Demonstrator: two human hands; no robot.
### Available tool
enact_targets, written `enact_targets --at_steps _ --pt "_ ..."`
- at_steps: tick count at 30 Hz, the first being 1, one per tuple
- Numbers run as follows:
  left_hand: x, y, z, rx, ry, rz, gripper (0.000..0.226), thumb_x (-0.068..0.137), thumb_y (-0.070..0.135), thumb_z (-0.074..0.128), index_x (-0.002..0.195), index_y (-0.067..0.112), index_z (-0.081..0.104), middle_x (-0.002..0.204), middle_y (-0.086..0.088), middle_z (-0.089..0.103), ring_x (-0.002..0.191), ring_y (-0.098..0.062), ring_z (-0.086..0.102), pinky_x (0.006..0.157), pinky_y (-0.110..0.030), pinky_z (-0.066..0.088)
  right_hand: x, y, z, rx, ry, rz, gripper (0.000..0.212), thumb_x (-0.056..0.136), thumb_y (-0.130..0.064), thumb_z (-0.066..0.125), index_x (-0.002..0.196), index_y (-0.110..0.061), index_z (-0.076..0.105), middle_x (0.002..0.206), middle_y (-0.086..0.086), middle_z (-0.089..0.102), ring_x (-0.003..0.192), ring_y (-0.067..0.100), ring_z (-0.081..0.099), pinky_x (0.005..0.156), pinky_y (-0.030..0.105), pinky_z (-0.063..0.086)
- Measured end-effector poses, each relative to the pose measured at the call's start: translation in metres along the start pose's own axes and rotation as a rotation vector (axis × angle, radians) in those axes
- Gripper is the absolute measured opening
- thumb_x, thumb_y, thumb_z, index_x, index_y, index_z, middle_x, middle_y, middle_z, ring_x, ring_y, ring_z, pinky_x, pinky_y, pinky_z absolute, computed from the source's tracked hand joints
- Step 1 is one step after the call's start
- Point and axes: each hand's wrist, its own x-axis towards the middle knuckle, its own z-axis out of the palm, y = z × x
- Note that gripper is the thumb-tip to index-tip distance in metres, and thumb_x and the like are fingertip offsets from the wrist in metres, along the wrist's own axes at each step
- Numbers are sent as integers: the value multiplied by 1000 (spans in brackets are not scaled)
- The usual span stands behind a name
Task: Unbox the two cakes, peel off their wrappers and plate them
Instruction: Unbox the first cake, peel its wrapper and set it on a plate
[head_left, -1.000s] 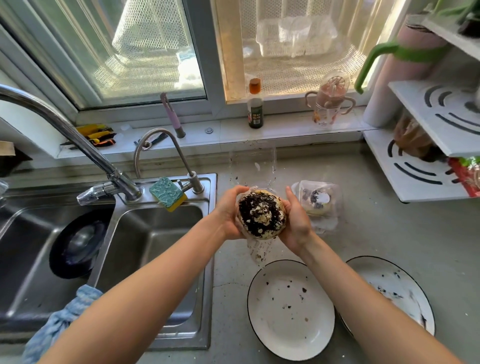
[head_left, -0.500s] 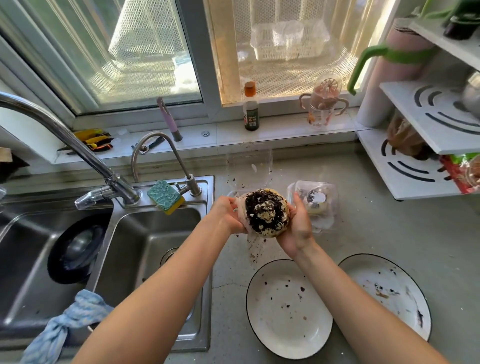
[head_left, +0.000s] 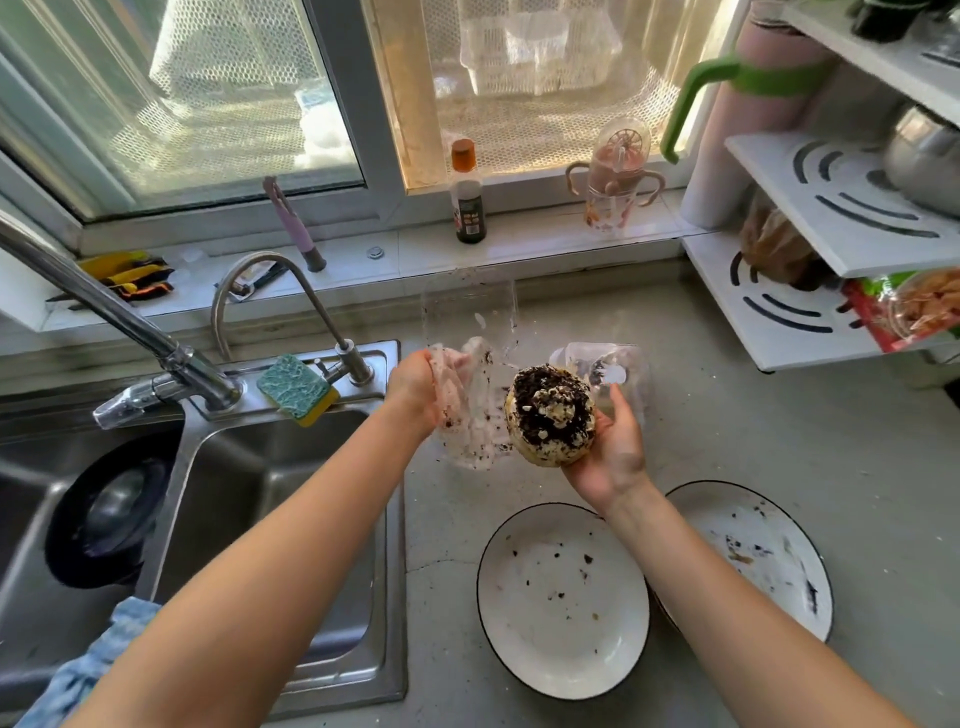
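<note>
Seen from above, a person's right hand (head_left: 608, 447) cups a round pale cake topped with dark crumbs and white pieces (head_left: 550, 413) from beneath, fingers curled up around its far side. The left hand (head_left: 415, 395) pinches a clear, crumb-smeared plastic wrapper (head_left: 470, 410) that hangs just beside the cake. It looks peeled free, so plating seems next: best lowered level onto the nearer white, black-rimmed round plate (head_left: 563, 654) directly below, sliding the palm out slowly so the loose topping stays put. A second matching plate (head_left: 779, 582) lies to its right. Behind the cake a clear plastic box (head_left: 623, 364) holds the other cake. All rests on a grey stone counter (head_left: 779, 441) beside a steel sink (head_left: 332, 613), under a sunlit window
</note>
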Motion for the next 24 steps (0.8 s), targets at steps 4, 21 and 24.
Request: enact_targets --at_steps 4,21,24 --pt "15 -12 0 490 43 180 29 95 15 44 116 3 60 114 -9 65 99 -20 61 85 -33 48 -11 4 -11 -40 9 22 67 91 -62 24 113 -13 64 117 18 64 112 36 56 87 52 48" --pt "-111 -139 -15 -1 -34 114 61 101 45 18 148 7 29 155 -9 34 143 -19 31 120 -36 20 -71 47 -52 -152 99 71 72 94 -58 22 130 -3 52 129 24 58 116 35 56 87 44 51" --pt "-113 -160 -21 -57 -52 -37 67 100 51 20 145 4 36 147 -14 44 137 -24 40 117 -39 28 -82 59 -60 -180 111 74 71 95 -56 21 126 -2 55 127 25 58 117 35 56 96 45 45"
